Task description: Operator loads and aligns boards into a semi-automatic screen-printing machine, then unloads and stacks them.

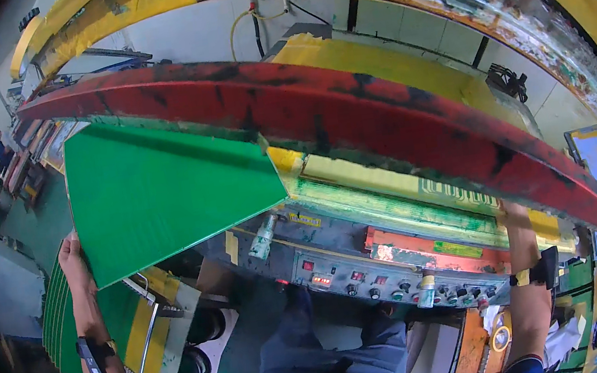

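Observation:
My left hand [72, 254] grips the left edge of a flat green board [171, 192], its fingers curled at the rim and partly hidden. The board is tilted, and its far corner passes beneath a long red frame bar [318, 108] smeared with dark paint. At the right, my right hand [516, 212] reaches under that same bar by the end of a yellow-green stained bed [393, 215]. The bar hides its fingers, so whether they hold anything does not show.
A control panel [356, 277] with knobs and small displays runs along the machine's front edge. Below my left hand, several green boards [64, 323] stand stacked beside a metal rack [149, 342]. A roll of tape [500, 339] lies at lower right. Far left, another person [4, 153] is visible.

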Demonstrator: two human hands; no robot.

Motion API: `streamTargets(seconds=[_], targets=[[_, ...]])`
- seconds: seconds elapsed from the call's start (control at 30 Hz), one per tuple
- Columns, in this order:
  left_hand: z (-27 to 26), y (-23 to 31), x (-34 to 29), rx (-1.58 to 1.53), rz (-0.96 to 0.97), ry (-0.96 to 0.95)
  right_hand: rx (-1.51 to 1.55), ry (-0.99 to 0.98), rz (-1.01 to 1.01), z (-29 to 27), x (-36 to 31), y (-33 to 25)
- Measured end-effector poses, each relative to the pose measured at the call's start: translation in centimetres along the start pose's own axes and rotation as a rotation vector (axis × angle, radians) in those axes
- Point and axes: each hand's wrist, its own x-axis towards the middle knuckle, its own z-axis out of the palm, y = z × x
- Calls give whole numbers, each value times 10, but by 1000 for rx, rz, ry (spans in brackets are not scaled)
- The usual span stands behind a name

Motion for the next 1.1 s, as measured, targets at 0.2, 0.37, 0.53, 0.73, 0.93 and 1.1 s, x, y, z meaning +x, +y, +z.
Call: streamTargets(seconds=[0.2, 0.37, 0.53, 0.73, 0.93, 1.1], targets=[[4, 9, -6, 1, 33, -3, -24, -3, -18, 2, 0, 0], [8, 10, -7, -20, 10, 54, -36, -5, -37, 5, 1, -3], [11, 10, -10, -33, 31, 54, -48, 10, -50, 6, 1, -6], [4, 7, -7, -32, 14, 0, -79, 18, -70, 10, 1, -10], [13, 13, -13, -35, 47, -1, -119, 18, -98, 12, -2, -12], [7, 6, -8, -23, 22, 12, -173, 33, -128, 9, -6, -17]])
